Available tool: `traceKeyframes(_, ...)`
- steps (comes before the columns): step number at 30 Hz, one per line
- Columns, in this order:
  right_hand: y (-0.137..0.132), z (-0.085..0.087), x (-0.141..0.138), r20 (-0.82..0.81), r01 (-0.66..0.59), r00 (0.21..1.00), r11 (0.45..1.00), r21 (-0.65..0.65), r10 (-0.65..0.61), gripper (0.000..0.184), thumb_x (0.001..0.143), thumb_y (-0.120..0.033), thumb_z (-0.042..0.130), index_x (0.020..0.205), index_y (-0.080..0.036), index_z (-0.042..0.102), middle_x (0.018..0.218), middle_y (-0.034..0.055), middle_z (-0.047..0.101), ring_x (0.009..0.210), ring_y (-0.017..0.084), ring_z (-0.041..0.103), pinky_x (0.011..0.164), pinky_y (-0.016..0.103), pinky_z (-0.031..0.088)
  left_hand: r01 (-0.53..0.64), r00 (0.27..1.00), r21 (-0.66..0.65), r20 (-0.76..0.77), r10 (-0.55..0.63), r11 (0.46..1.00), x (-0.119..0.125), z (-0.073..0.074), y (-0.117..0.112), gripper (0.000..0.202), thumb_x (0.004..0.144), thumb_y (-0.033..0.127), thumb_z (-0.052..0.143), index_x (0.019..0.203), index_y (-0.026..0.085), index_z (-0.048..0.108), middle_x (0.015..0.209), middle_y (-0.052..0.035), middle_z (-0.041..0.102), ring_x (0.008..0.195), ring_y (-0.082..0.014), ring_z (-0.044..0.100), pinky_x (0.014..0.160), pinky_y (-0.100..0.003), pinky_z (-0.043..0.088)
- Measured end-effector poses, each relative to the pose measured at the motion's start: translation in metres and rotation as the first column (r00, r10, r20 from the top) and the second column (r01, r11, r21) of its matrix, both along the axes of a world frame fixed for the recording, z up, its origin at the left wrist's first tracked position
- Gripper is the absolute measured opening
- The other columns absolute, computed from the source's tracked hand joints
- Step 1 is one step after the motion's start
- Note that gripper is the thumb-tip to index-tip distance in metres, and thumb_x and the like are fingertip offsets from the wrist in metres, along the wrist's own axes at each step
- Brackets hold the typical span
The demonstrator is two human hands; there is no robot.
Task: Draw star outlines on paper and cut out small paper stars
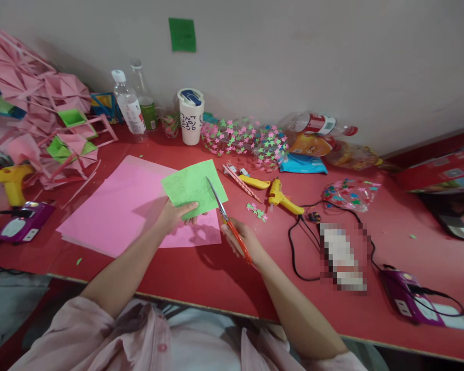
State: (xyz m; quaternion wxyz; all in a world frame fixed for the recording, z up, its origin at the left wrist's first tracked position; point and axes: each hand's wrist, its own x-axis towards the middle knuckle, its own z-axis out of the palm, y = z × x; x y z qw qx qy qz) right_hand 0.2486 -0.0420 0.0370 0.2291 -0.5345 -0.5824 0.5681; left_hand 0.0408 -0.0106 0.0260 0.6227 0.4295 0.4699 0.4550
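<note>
My left hand (pixel 177 212) pinches the lower left edge of a green sheet of paper (pixel 189 186), thumb on top and fingers partly hidden beneath. Faint lines are drawn on the sheet. In my right hand (pixel 243 238) is a pair of scissors (pixel 235 232) with red-orange handles. Their blades point up and left, across the right part of the green sheet; whether they have cut into it I cannot tell. Under both hands lie large pink paper sheets (pixel 127 201) on the red table. Small paper stars (pixel 257 211) sit right of the scissors.
A yellow glue gun (pixel 284 198), a yellow cutter (pixel 255 182) and striped straws (pixel 242 183) lie to the right. Along the wall stand a bottle (pixel 129 108), a white cup (pixel 191 121) and star-covered bottles (pixel 243 139). Pink paper structures (pixel 50 103) fill the left; black cables (pixel 292 247) cross the right.
</note>
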Motion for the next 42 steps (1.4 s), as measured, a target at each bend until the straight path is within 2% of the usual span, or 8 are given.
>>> traceKeyframes(9, -0.002, -0.005, -0.002, -0.091, -0.031, 0.995, 0.999, -0.023, 0.029, 0.045, 0.083, -0.065, 0.043, 0.07, -0.022, 0.04, 0.038, -0.0089, 0.04, 0.027, 0.006, 0.032, 0.031, 0.019, 0.027, 0.025, 0.999, 0.008, -0.021, -0.025, 1.0, 0.005, 0.003, -0.003, 0.028, 0.07, 0.04, 0.065, 0.064, 0.013, 0.06, 0.051, -0.0037, 0.064, 0.037, -0.0085, 0.049, 0.04, -0.023, 0.04)
traceKeyframes(19, -0.003, 0.0, -0.007, -0.078, -0.007, 0.997, 1.0, -0.005, 0.006, 0.047, 0.082, -0.067, 0.043, 0.069, -0.022, 0.039, 0.035, -0.0089, 0.04, 0.026, 0.007, 0.033, 0.03, 0.019, 0.026, 0.014, 0.999, 0.002, 0.036, -0.014, 1.0, 0.01, 0.005, -0.005, 0.032, 0.068, 0.043, 0.068, 0.073, 0.013, 0.058, 0.056, -0.0039, 0.066, 0.036, -0.0087, 0.049, 0.039, -0.024, 0.04)
traceKeyframes(23, -0.003, 0.0, -0.006, -0.059, -0.005, 0.998, 1.0, -0.002, 0.005, 0.049, 0.081, -0.068, 0.044, 0.066, -0.022, 0.038, 0.035, -0.0084, 0.04, 0.026, 0.007, 0.033, 0.029, 0.02, 0.025, 0.025, 0.999, 0.019, 0.042, -0.026, 1.0, 0.008, 0.004, -0.004, 0.03, 0.07, 0.041, 0.067, 0.072, 0.013, 0.059, 0.058, -0.0048, 0.067, 0.038, -0.0091, 0.05, 0.041, -0.025, 0.042)
traceKeyframes(26, -0.002, -0.001, -0.004, -0.073, -0.005, 0.997, 1.0, -0.006, 0.004, 0.049, 0.08, -0.069, 0.044, 0.067, -0.022, 0.04, 0.036, -0.0088, 0.039, 0.027, 0.006, 0.031, 0.03, 0.019, 0.025, 0.025, 0.999, 0.016, 0.019, -0.026, 1.0, 0.006, 0.006, -0.004, 0.03, 0.069, 0.042, 0.067, 0.068, 0.013, 0.059, 0.052, -0.0029, 0.064, 0.036, -0.0087, 0.048, 0.041, -0.024, 0.041)
traceKeyframes(31, 0.0, -0.007, 0.0, -0.094, -0.005, 0.996, 1.0, -0.009, 0.004, 0.051, 0.078, -0.072, 0.045, 0.07, -0.021, 0.041, 0.038, -0.0091, 0.04, 0.028, 0.005, 0.033, 0.031, 0.019, 0.028, 0.096, 0.994, -0.025, -0.059, -0.097, 0.995, 0.002, 0.012, -0.005, 0.033, 0.07, 0.045, 0.066, 0.066, 0.013, 0.061, 0.047, -0.0017, 0.061, 0.037, -0.0089, 0.049, 0.039, -0.023, 0.037)
traceKeyframes(35, 0.0, -0.007, -0.001, -0.097, 0.009, 0.995, 1.0, 0.0, -0.009, 0.052, 0.078, -0.072, 0.044, 0.07, -0.021, 0.042, 0.038, -0.0092, 0.04, 0.028, 0.005, 0.033, 0.03, 0.019, 0.027, 0.131, 0.989, -0.054, -0.056, -0.134, 0.99, 0.002, 0.014, -0.006, 0.034, 0.07, 0.046, 0.065, 0.066, 0.012, 0.061, 0.049, -0.0023, 0.062, 0.039, -0.0096, 0.052, 0.04, -0.022, 0.037)
traceKeyframes(42, 0.001, -0.001, -0.003, -0.069, 0.004, 0.998, 1.0, 0.001, -0.004, 0.049, 0.078, -0.068, 0.047, 0.065, -0.021, 0.04, 0.035, -0.0092, 0.039, 0.026, 0.006, 0.032, 0.029, 0.02, 0.024, 0.082, 0.996, -0.093, -0.022, -0.085, 0.992, 0.003, 0.013, -0.005, 0.032, 0.066, 0.044, 0.069, 0.069, 0.013, 0.06, 0.058, -0.0049, 0.067, 0.039, -0.0093, 0.052, 0.039, -0.022, 0.037)
